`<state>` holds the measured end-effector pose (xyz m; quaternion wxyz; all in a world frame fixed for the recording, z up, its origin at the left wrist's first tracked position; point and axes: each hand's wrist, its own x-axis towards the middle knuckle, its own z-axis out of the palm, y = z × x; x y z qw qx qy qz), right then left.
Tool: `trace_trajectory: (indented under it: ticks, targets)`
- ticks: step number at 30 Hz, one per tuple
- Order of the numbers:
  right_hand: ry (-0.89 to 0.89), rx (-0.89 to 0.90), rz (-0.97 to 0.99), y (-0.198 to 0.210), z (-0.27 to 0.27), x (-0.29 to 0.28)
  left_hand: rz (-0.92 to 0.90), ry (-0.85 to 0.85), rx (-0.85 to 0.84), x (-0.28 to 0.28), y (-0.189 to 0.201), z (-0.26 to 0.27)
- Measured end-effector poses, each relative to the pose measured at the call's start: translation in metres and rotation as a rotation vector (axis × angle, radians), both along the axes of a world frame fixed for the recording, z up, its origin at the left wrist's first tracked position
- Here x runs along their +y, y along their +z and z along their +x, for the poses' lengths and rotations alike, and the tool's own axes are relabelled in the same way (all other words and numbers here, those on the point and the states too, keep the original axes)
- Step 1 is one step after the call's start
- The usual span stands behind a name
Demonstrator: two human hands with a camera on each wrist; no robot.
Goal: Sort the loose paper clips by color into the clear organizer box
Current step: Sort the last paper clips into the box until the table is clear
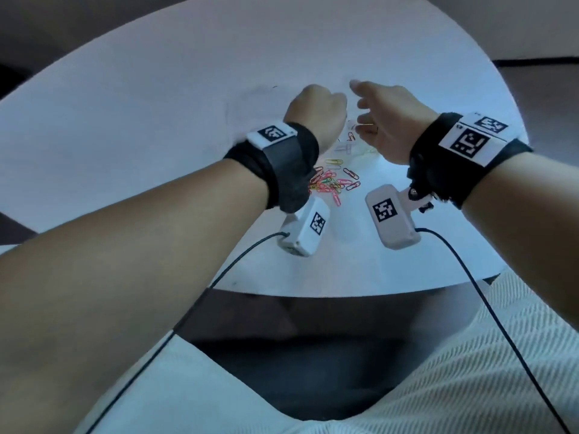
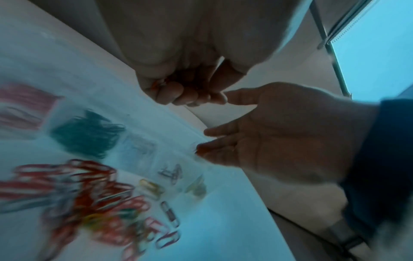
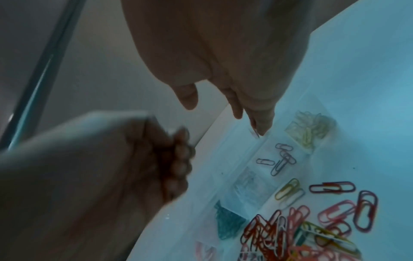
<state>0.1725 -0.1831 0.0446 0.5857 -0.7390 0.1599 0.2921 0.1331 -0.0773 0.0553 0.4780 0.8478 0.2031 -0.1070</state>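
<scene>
While a mixed heap of loose paper clips remains nearest on the white table, sorting looks partway done. Beyond it, the clear organizer box holds teal, purple, yellow and pinkish batches in separate compartments. Left hand has fingers curled on red clips; right hand has fingers spread, one fingertip touching the box

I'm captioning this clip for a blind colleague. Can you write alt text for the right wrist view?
The right hand reaches down with loosely spread fingers toward a clear organizer box holding sorted clips, beside a pile of loose colored paper clips on a white table. The left hand, blurred, is curled into a fist alongside.
</scene>
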Motion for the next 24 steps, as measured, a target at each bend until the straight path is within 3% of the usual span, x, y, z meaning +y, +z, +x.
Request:
trace_trajectory:
  ticks: [7, 11, 15, 19, 21, 24]
  targets:
    - [-0.041, -0.179, -0.027, 0.007, -0.011, -0.038, -0.202, 0.218, -0.076, -0.023, -0.008, 0.05]
    - [0.002, -0.19, -0.097, -0.001, -0.022, -0.064, -0.214, 0.09, -0.078, -0.029, -0.026, 0.045]
    - [0.182, -0.224, -0.226, -0.01, -0.035, -0.075, -0.086, -0.069, -0.129, -0.026, -0.033, 0.027]
    - [0.503, -0.305, -0.451, -0.019, -0.048, -0.068, 0.029, -0.127, -0.24, -0.008, -0.027, -0.005]
    - [0.65, -0.358, -0.563, -0.023, -0.052, -0.062, 0.092, -0.164, -0.225, 0.003, -0.026, -0.024]
    - [0.72, -0.415, -0.626, -0.033, -0.053, -0.056, 0.166, -0.246, -0.13, 0.015, -0.033, -0.052]
